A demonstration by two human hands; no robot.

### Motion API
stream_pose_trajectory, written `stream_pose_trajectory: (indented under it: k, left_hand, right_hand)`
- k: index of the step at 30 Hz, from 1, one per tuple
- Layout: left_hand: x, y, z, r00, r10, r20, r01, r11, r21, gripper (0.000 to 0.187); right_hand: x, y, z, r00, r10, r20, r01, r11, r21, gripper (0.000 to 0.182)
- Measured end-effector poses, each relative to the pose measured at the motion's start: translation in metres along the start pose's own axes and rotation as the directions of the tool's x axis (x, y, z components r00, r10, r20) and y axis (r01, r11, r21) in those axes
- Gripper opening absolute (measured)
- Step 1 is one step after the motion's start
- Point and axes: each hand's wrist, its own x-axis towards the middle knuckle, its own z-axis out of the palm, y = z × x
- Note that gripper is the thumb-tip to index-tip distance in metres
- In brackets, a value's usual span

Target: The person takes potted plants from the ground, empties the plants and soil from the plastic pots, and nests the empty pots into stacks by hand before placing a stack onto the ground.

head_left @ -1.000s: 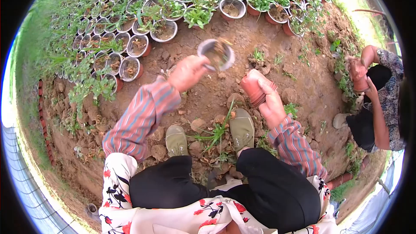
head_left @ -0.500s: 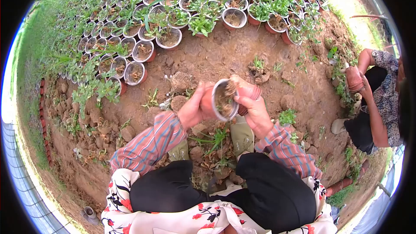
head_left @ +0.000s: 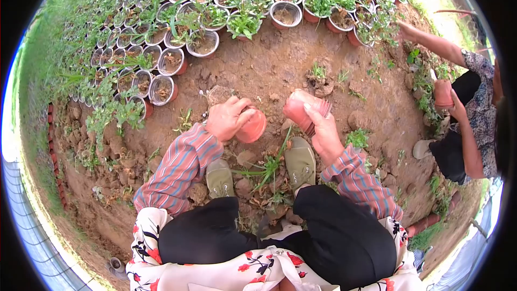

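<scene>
My left hand is closed around a reddish plastic flowerpot. That pot is tipped over above the soil, its base toward me and its mouth out of sight. To the right of it, my right hand grips a small stack of nested reddish flowerpots, held tilted with several rims showing at one end. A gap separates the two hands. Below them are my green shoes and a grassy weed.
Rows of potted plants fill the far ground, the nearest at the left being a pot of dry soil. Clods and weeds lie around. On the right, a co-worker holds reddish pots and reaches toward the rows.
My left hand has turned its pot over, so its soil-filled mouth no longer shows, and moved away from the right hand's stack. The co-worker has stretched one arm toward the rows.
</scene>
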Motion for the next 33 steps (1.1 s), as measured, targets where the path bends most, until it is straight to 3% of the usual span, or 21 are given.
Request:
stream_pose_trajectory:
  k: [2,4,8,10,12,13,14,15,16,18,19,20,21,22,23,24,26,27,28,30,33]
  left_hand:
    - [0.000,0.003,0.005,0.998,-0.034,0.047,0.032,0.998,0.055,0.034]
    - [-0.002,-0.013,0.020,0.966,0.258,0.010,-0.256,0.952,0.170,0.042]
    - [-0.002,-0.001,0.014,0.998,0.067,-0.020,-0.068,0.997,-0.043,0.048]
    - [0.002,0.008,-0.008,0.993,0.068,-0.091,-0.075,0.995,-0.072,0.051]
    - [0.010,0.000,-0.026,0.977,0.117,-0.180,-0.169,0.934,-0.314,0.053]
    - [0.008,-0.001,-0.029,0.977,-0.163,0.139,0.207,0.549,-0.810,0.053]
    - [0.009,-0.006,-0.031,0.979,-0.159,0.131,0.198,0.555,-0.808,0.053]
    - [0.007,-0.014,-0.031,0.989,-0.115,0.098,0.147,0.871,-0.470,0.053]
    - [0.006,-0.022,-0.030,0.995,-0.060,0.086,0.063,0.998,-0.029,0.052]
    - [0.011,-0.028,-0.031,0.997,0.071,-0.035,-0.074,0.995,-0.066,0.053]
    - [0.014,-0.017,-0.039,0.997,-0.081,-0.012,0.063,0.851,-0.522,0.051]
    - [0.015,-0.008,-0.045,0.974,-0.215,0.078,0.177,0.496,-0.850,0.050]
    - [0.017,-0.006,-0.051,0.963,-0.215,0.164,0.201,0.166,-0.965,0.049]
    - [0.021,-0.014,-0.047,0.963,-0.214,0.164,0.202,0.168,-0.965,0.049]
    - [0.022,-0.027,-0.035,0.979,-0.191,0.067,0.192,0.780,-0.596,0.049]
    - [0.022,-0.031,-0.031,0.995,-0.103,0.012,0.102,0.991,0.082,0.049]
    - [0.027,-0.043,-0.027,0.997,0.030,-0.073,-0.028,0.999,0.025,0.052]
    - [0.028,-0.028,-0.035,0.993,-0.091,-0.079,0.057,0.932,-0.357,0.053]
    - [0.025,-0.016,-0.035,0.976,-0.216,-0.037,0.133,0.716,-0.685,0.055]
    - [0.029,0.003,-0.038,0.987,-0.150,0.056,0.137,0.613,-0.778,0.055]
    - [0.035,0.026,-0.028,0.999,-0.048,0.006,0.037,0.686,-0.726,0.066]
  right_hand:
    - [-0.001,0.006,-0.003,0.999,0.037,-0.003,-0.037,0.999,0.028,0.037]
    - [0.000,0.006,-0.006,0.999,0.046,-0.021,-0.045,0.999,0.021,0.037]
    - [-0.005,0.001,-0.005,0.998,0.055,-0.006,-0.054,0.997,0.058,0.037]
    - [-0.006,0.002,-0.009,0.998,0.063,-0.020,-0.062,0.997,0.050,0.036]
    - [-0.004,0.003,-0.013,0.997,0.083,-0.001,-0.082,0.990,0.115,0.036]
    - [-0.003,0.002,-0.015,0.996,0.084,0.042,-0.089,0.989,0.116,0.038]
    - [-0.002,0.002,-0.017,0.996,0.075,0.046,-0.080,0.990,0.118,0.038]
    - [-0.002,0.004,-0.019,0.996,0.085,0.024,-0.087,0.991,0.105,0.038]
    - [-0.001,0.004,-0.017,0.996,0.092,0.002,-0.092,0.991,0.092,0.038]
    - [0.005,-0.002,-0.013,0.996,0.069,0.049,-0.074,0.989,0.125,0.037]
    - [0.000,-0.001,-0.013,0.995,0.065,0.081,-0.077,0.985,0.157,0.036]
    - [-0.005,0.000,-0.013,0.994,0.081,0.069,-0.091,0.983,0.158,0.036]
    - [-0.003,-0.003,-0.012,0.993,0.097,0.062,-0.105,0.983,0.150,0.036]
    - [0.001,-0.004,-0.011,0.992,0.114,0.056,-0.121,0.982,0.143,0.036]
    - [0.003,0.000,-0.013,0.990,0.138,0.012,-0.138,0.983,0.117,0.037]
    - [-0.001,0.001,-0.010,0.990,0.144,0.011,-0.144,0.982,0.119,0.037]
    - [0.004,-0.005,-0.005,0.991,0.125,0.053,-0.131,0.983,0.128,0.037]
    - [0.004,-0.005,-0.008,0.986,0.085,0.141,-0.101,0.989,0.104,0.040]
    - [-0.004,-0.004,-0.008,0.986,0.102,0.128,-0.116,0.988,0.105,0.040]
    - [0.002,-0.012,0.001,0.981,0.124,0.150,-0.143,0.982,0.120,0.042]
    - [0.003,-0.008,0.010,0.972,0.149,0.184,-0.188,0.958,0.216,0.044]
